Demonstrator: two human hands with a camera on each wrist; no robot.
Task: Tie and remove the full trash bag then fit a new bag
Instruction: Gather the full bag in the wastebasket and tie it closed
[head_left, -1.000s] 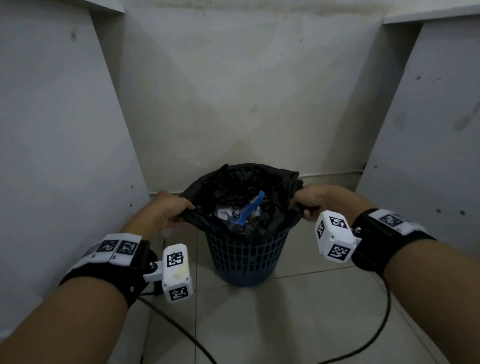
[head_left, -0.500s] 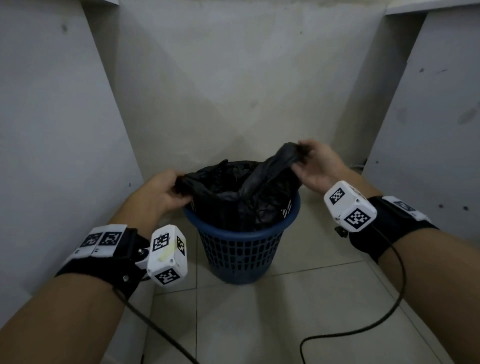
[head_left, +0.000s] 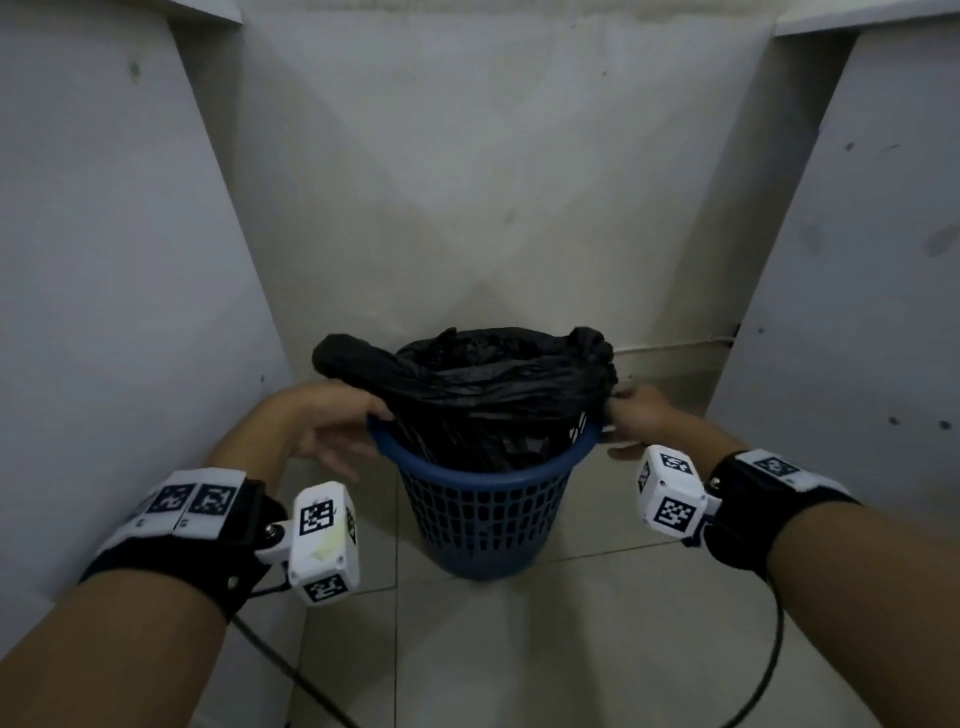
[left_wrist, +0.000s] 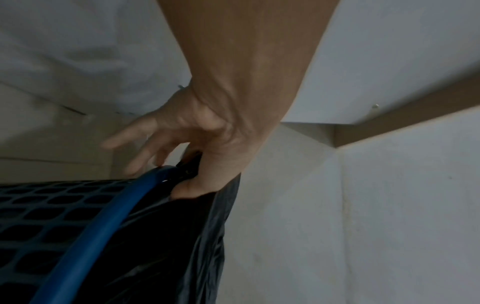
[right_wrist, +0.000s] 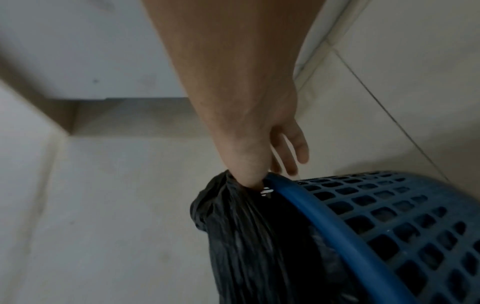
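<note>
A blue perforated basket (head_left: 483, 514) stands on the tiled floor with a black trash bag (head_left: 493, 384) in it. The bag's top is off the rim and pulled flat across the opening, covering the trash. My left hand (head_left: 332, 421) is at the left rim and pinches the bag's left flap with the thumb. In the left wrist view the thumb presses into the bag (left_wrist: 168, 236) while the other fingers spread outside the rim (left_wrist: 103, 230). My right hand (head_left: 636, 415) pinches the bunched right end. The right wrist view shows that bunch (right_wrist: 246, 236) beside the basket (right_wrist: 389, 216).
The basket sits in a narrow alcove between a white left panel (head_left: 104, 260), a white right panel (head_left: 857, 260) and the back wall. Black cables trail over the floor tiles at the lower left (head_left: 280, 660) and lower right (head_left: 769, 670).
The bag's edges came off the rim and were drawn over the trash. My right hand dropped from its raised position to the right rim; my left hand shifted to the left rim.
</note>
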